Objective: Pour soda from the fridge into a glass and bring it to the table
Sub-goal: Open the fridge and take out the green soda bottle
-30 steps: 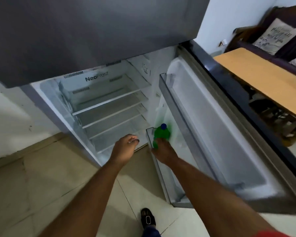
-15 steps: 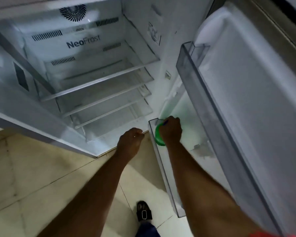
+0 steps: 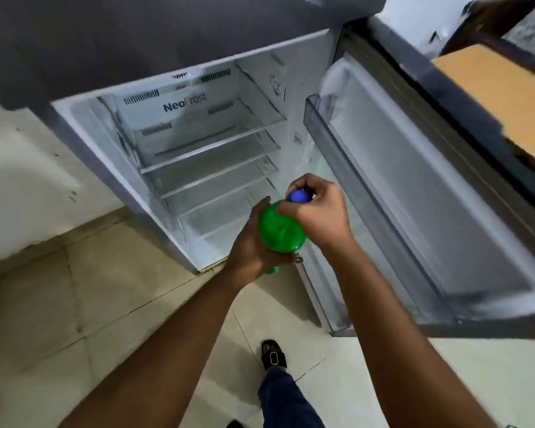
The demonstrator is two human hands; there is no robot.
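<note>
A green soda bottle (image 3: 281, 231) with a blue cap (image 3: 300, 196) is held upright in front of the open fridge (image 3: 198, 143), outside the door shelf. My left hand (image 3: 254, 242) wraps around the bottle's body from the left and below. My right hand (image 3: 318, 211) grips the bottle's neck, fingers closed around the blue cap. The lower part of the bottle is hidden behind my left hand. No glass is in view.
The fridge door (image 3: 414, 211) stands open to the right, with clear door shelves (image 3: 322, 118). The glass shelves inside hold nothing. A wooden table (image 3: 501, 97) lies beyond the door at the upper right. Beige floor tiles and my sandalled foot (image 3: 272, 355) are below.
My right hand has lifted the green bottle out of the door shelf. My left hand, free before, now grips the bottle's body. The right hand has shifted up to the cap.
</note>
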